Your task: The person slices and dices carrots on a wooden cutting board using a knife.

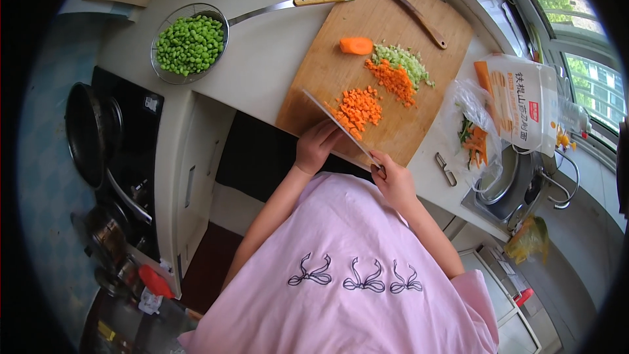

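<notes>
My right hand (395,181) grips the handle of a kitchen knife (319,107), its blade slanting across the near edge of a wooden cutting board (314,73). Bunched fingers of my left hand (314,145) rest low against the blade's left side; whatever lies under them is hidden. Just beyond the blade spreads a pile of diced carrot (362,105). Farther up sits a finer heap of chopped carrot (393,81), touching pale green diced vegetable (404,61). A thick carrot chunk (356,45) lies beside these heaps.
A wooden utensil (408,5) crosses the board's far corner. Left stands a wire strainer of green beans (190,45), its handle reaching the board. A peeler (445,169), a plastic bag with peelings (474,137) and the sink (511,187) are right. A frying pan (84,132) is far left.
</notes>
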Demonstrator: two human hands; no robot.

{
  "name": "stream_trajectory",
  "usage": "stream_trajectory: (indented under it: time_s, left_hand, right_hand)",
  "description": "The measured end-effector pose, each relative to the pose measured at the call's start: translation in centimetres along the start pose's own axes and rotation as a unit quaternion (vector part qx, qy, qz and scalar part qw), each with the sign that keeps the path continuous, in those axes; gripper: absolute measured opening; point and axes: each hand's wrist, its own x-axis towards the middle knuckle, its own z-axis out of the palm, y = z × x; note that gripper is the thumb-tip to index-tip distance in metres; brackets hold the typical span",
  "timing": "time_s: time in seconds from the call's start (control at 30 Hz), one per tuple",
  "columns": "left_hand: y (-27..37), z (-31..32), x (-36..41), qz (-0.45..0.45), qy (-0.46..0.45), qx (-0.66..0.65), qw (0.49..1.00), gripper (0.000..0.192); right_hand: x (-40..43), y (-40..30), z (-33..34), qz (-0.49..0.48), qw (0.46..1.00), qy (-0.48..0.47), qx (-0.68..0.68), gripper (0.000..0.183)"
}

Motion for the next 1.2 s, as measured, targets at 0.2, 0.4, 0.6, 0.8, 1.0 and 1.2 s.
stream_trajectory:
  time_s: [0.2, 0.4, 0.6, 0.8, 1.0, 1.2]
  left_hand:
    - [0.1, -1.5, -1.4, 0.004, 0.030, 0.062, 0.998, 0.020]
    - [0.0, -1.7, -1.0, 0.008, 0.012, 0.111, 0.994, 0.023]
    - [0.3, -1.1, -0.8, -0.016, 0.008, 0.099, 0.995, 0.021]
    - [0.4, -1.6, -1.1, -0.029, 0.047, 0.112, 0.992, 0.023]
    - [0.1, -2.0, -1.0, -0.053, 0.030, 0.116, 0.991, 0.023]
    - [0.1, -1.0, -0.6, -0.059, 0.048, 0.106, 0.991, 0.021]
  right_hand:
    - [-1.6, -0.1, -2.7, 0.046, 0.997, -0.041, 0.052, 0.040]
    - [-1.1, -0.3, -0.4, 0.030, 0.999, -0.027, -0.019, 0.037]
    - [-0.3, -0.5, -0.2, 0.038, 0.996, 0.006, 0.079, 0.034]
    - [-1.6, -1.0, -1.7, 0.037, 0.998, -0.045, 0.037, 0.034]
    - [-1.0, -0.9, 0.2, -0.019, 1.000, 0.008, -0.019, 0.036]
    - [-1.5, -1.3, -1.4, 0.078, 0.996, -0.046, 0.021, 0.037]
